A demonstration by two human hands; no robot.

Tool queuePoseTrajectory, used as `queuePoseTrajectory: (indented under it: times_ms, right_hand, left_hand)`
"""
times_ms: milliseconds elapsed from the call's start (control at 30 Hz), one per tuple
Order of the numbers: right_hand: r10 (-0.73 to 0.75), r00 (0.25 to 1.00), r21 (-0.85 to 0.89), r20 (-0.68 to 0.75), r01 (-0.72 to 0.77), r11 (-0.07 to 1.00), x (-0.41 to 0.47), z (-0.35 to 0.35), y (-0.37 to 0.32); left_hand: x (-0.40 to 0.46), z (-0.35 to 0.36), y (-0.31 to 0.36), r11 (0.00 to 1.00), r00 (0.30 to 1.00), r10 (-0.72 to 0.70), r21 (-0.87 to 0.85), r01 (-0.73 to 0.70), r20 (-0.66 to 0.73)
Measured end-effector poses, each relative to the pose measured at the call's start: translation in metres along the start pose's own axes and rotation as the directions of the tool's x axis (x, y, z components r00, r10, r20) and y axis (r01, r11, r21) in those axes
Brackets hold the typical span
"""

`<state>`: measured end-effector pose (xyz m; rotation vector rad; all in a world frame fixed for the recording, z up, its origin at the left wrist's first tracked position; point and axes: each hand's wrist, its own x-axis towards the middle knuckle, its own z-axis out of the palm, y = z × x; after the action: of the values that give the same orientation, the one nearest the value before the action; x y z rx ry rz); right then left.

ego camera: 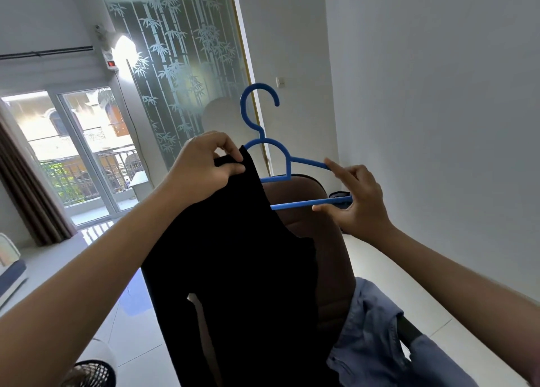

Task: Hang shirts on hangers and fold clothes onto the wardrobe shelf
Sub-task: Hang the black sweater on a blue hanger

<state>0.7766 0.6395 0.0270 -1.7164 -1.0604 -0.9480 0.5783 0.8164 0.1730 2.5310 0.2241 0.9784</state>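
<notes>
Mid-hanging: left hand (204, 164) pinches the black shirt (233, 255) onto the hanger (287, 164), right hand (358, 202) pinches its end; other shoulder probably goes on next

Chair (315, 240) (brown) blocks below hanger (287, 164)

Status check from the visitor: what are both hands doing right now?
Left hand pinches black garment at its top edge. Right hand holds blue hanger by its right end. Garment half on. Brown chair behind, nothing blocking.
</notes>
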Motion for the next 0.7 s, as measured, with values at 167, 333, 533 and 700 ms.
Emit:
queuePoseTrajectory:
  times_ms: [167,333,533,700]
  right_hand:
    - [-0.212,0.957,-0.092,-0.197,0.197,0.976,-0.021,0.009,-0.029]
    - [-0.154,0.976,0.229,0.152,0.116,0.967,-0.051,0.026,-0.032]
    - [-0.03,0.914,0.346,0.405,-0.123,0.93,-0.053,0.022,-0.015]
    - [0.217,0.892,0.474,0.396,-0.401,0.784,-0.029,-0.007,-0.006]
  left_hand:
    - [0.006,-0.005,-0.001,1.0,0.999,-0.003,-0.004,0.003,-0.042]
    - [0.006,-0.007,-0.003,0.997,0.995,0.016,-0.069,-0.023,-0.096]
    - [0.003,-0.03,-0.013,0.994,0.986,0.041,-0.089,-0.056,-0.159]
    - [-0.008,-0.05,-0.024,0.996,0.997,-0.016,-0.087,0.009,-0.076]
